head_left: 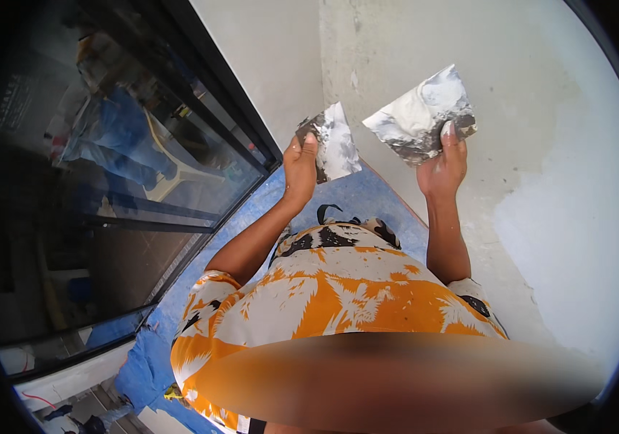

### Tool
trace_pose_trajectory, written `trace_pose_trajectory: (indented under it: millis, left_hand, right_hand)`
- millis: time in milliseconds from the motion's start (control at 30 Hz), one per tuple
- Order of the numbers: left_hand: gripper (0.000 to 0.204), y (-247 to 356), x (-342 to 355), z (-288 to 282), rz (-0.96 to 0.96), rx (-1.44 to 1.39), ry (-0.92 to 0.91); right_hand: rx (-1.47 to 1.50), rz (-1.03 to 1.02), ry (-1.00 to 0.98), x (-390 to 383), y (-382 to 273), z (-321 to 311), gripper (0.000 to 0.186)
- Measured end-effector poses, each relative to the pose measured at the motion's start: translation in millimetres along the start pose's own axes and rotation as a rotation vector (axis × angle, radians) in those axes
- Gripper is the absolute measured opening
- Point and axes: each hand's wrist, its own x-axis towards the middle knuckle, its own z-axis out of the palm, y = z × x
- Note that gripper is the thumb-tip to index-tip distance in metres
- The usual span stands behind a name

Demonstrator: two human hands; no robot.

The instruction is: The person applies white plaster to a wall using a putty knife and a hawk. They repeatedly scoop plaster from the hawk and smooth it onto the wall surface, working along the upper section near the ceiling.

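My left hand (301, 160) grips a small metal scraper blade (335, 145) smeared with white paste, thumb over its near edge. To the right, my right hand (444, 163) is closed on a wider metal plate (414, 108), which carries a thick white mound of paste and has dark, smudged metal along its lower part. The two tools are raised in front of me, apart from each other, near the corner of the walls. My thumbs show on the tools; most other fingers are hidden behind them.
A pale wall (555, 145) with a whiter patch fills the right, meeting another at a corner. A blue sheet (382, 195) covers the floor. A dark-framed glass door (186, 188) on the left shows a plastic chair and blue cloth. Cables and clutter (63, 409) lie at lower left.
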Motion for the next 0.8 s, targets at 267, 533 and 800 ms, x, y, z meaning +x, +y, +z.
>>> trace_pose_trajectory:
  millis: [267, 533, 800]
  left_hand:
    - [0.032, 29, 20, 10, -0.612, -0.600, 0.019]
    - [0.030, 39, 32, 24, -0.441, -0.421, 0.046]
    - [0.031, 41, 64, 35, -0.093, -0.307, 0.061]
  right_hand:
    - [-1.462, -0.267, -0.697, -22, -3, -6, 0.049]
    - [-1.353, -0.347, -0.612, -30, -3, -27, 0.053]
    - [0.173, 0.697, 0.445, -26, 10, 7, 0.031]
